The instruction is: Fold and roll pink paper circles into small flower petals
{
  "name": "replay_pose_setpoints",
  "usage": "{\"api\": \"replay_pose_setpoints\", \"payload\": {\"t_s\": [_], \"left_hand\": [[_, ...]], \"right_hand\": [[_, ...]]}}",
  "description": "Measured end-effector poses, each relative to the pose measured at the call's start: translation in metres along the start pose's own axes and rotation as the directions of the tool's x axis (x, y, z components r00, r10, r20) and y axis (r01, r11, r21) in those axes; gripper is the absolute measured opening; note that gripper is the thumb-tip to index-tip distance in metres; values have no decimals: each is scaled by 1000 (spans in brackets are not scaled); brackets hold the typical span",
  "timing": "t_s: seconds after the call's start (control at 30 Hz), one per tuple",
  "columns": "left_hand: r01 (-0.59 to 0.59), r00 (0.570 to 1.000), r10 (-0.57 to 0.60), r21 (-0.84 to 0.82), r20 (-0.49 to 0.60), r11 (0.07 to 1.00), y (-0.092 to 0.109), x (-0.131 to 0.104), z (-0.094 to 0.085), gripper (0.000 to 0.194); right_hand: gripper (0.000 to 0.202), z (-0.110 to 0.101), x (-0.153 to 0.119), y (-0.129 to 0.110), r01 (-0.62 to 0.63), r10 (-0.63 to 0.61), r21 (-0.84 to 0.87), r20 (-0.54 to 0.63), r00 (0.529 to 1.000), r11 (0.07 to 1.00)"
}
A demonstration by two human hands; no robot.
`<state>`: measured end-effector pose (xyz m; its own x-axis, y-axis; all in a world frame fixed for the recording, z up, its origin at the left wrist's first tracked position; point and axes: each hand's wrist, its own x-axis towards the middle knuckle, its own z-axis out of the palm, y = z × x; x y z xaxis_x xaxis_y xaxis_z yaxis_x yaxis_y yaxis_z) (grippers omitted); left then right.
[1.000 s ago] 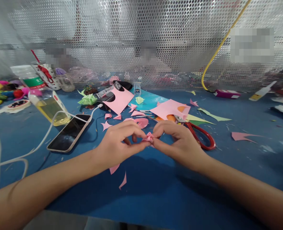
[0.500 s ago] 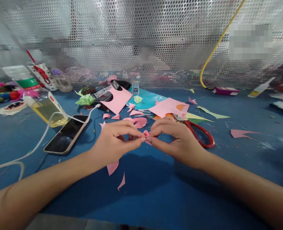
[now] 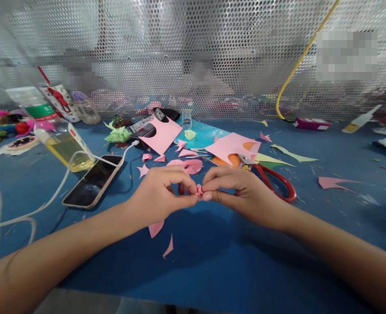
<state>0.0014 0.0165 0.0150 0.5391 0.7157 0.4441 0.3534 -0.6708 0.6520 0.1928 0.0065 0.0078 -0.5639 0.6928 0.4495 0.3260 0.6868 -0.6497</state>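
Between the fingertips of both hands is a small folded or rolled piece of pink paper [image 3: 199,190], partly covered by the fingers. My left hand [image 3: 163,192] pinches it from the left and my right hand [image 3: 242,194] from the right. Just behind them lies a curled pink paper cutout [image 3: 193,166]. Red-handled scissors [image 3: 289,189] rest beyond my right hand, partly hidden. A pink paper petal [image 3: 156,229] shows below my left hand, with a thin pink scrap [image 3: 168,247] near it.
At the left are a phone [image 3: 93,183] with a white cable [image 3: 67,176] and a bottle of yellow liquid [image 3: 65,148]. Pink sheets [image 3: 163,133] and a blue sheet [image 3: 206,133] lie behind the hands. A perforated metal panel [image 3: 238,56] closes the back. A glue bottle [image 3: 361,120] leans far right.
The pink paper between the fingers looks more tightly rolled and more upright. My right thumb has shifted slightly, and the whole view has moved a little.
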Motion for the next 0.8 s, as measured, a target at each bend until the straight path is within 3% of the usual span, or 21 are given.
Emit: {"api": "replay_pose_setpoints", "payload": {"t_s": [0.23,0.47,0.6,0.67,0.8], "left_hand": [[86,996,-86,-14,27,996,-1,-1,1,11],[250,968,-237,-276,80,928,-4,0,4,28],[252,965,-260,-341,22,906,-9,2,5,25],[239,968,-251,-336,8,911,-11,2,5,24],[208,978,-210,-210,12,955,-16,1,6,29]], "right_hand": [[12,5,0,-2,-67,66,-33,-28,997,997],[11,6,2,1,-208,219,74,-213,952,975],[12,8,1,7,-237,249,89,-154,956,967],[11,10,0,10,-235,245,86,-139,960,968],[20,12,-2,10,-240,256,93,-232,939,966]]}}
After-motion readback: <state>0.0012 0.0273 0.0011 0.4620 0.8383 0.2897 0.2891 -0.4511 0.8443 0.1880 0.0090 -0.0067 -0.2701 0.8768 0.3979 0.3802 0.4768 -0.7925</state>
